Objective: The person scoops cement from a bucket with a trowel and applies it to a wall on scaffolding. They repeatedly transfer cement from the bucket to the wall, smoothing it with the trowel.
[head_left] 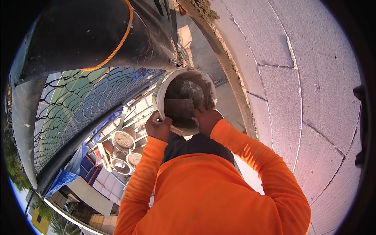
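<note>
A round, mortar-crusted bucket [158, 94] stands in front of my body, with grey wet-looking mix [192, 89] inside. My left hand [158, 127] is closed over the near left of its rim, thumb on the inside. At the near right, my right hand [207, 120] reaches over the rim with curled fingers. Beside those fingers, a flat rectangular trowel [179, 108] lies across the inside of the bucket, its blade coated grey. The fingers seem to grip it at its right edge; a handle is hidden from view.
Pale block wall [282, 90] curves along the right, with a mortar-smeared ledge [223, 51] at its edge. On the left are chain-link fence [98, 92], a dark sheet [86, 31] and an orange rope [121, 41]. Several buckets [123, 140] stand far below.
</note>
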A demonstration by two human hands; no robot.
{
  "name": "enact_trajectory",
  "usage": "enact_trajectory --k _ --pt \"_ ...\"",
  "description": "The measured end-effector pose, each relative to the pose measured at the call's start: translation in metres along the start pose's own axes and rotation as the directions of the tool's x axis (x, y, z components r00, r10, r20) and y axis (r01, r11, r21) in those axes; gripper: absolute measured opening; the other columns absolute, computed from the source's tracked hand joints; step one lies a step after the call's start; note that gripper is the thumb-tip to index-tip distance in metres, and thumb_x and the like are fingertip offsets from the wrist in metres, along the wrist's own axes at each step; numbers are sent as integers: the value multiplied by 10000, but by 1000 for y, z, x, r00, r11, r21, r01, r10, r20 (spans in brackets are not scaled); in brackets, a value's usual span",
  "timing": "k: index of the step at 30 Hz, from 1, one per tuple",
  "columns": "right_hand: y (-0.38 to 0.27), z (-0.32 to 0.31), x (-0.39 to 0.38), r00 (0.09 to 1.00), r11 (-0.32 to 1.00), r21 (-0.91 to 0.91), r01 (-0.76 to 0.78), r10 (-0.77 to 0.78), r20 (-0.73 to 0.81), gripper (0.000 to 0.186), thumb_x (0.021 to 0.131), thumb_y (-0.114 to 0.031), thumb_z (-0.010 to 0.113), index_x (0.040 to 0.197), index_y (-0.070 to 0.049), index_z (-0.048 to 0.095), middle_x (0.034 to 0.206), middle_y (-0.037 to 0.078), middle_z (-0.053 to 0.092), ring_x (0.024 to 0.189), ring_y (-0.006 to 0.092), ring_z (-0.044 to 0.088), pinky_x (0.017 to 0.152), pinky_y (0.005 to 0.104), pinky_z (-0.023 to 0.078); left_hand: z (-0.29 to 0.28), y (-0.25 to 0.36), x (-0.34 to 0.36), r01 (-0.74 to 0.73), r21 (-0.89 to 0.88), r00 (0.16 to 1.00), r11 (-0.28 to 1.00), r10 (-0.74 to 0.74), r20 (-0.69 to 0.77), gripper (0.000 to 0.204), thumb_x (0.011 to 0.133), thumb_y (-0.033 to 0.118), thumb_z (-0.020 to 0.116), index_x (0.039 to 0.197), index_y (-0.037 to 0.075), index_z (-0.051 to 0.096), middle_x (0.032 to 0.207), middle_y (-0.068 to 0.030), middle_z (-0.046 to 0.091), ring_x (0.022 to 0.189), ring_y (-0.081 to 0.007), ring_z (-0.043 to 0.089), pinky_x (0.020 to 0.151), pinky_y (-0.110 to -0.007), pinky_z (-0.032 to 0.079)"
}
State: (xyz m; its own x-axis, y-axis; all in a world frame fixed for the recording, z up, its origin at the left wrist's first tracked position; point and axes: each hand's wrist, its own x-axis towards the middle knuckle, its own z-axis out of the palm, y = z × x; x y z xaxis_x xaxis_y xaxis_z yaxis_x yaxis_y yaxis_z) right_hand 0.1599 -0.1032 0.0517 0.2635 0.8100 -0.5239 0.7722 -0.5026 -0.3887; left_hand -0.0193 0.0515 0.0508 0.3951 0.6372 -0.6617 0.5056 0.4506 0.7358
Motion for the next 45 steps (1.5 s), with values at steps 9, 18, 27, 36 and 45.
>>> enact_trajectory --k 9,18,27,36,45 --pt "48 -5 -1 952 975 -86 -204 218 217 374 955 -326 611 1145 -8 667 1055 220 708 933 396 723 847 501 579 11 13 -7 -57 131 998 990 57 2 308 800 72 671 1089 -17 733 786 -18 691 678 -88 591 647 -273 514" --pt "39 35 -23 992 985 173 -8 29 -120 222 991 -298 605 1028 -80 613 1015 181 691 889 395 708 771 514 575 -2 12 -2 -19 138 1000 990 19 5 270 790 82 680 1034 -17 736 802 -30 703 696 -97 603 658 -284 519" --pt "54 -24 -2 984 987 88 -138 146 -104 362 1026 -383 538 1165 -58 614 1034 194 698 954 405 701 839 512 560 1 -6 23 -25 168 998 985 35 -55 210 754 129 701 918 6 743 740 -63 696 653 -151 616 653 -334 526" --pt "119 -76 77 989 881 466 -77 126 -74 450 998 -452 635 990 -6 690 731 208 650 722 379 680 698 463 542 -7 -28 25 -3 197 993 980 26 -116 221 751 137 705 925 8 747 758 -72 705 673 -154 632 673 -327 531" --pt "153 -72 53 764 638 750 -176 569 -305 330 993 -296 689 870 -4 597 671 142 571 575 244 527 597 370 455 4 -13 23 37 307 989 951 8 -146 317 761 118 699 1045 -14 748 817 -109 740 713 -167 674 716 -321 552"
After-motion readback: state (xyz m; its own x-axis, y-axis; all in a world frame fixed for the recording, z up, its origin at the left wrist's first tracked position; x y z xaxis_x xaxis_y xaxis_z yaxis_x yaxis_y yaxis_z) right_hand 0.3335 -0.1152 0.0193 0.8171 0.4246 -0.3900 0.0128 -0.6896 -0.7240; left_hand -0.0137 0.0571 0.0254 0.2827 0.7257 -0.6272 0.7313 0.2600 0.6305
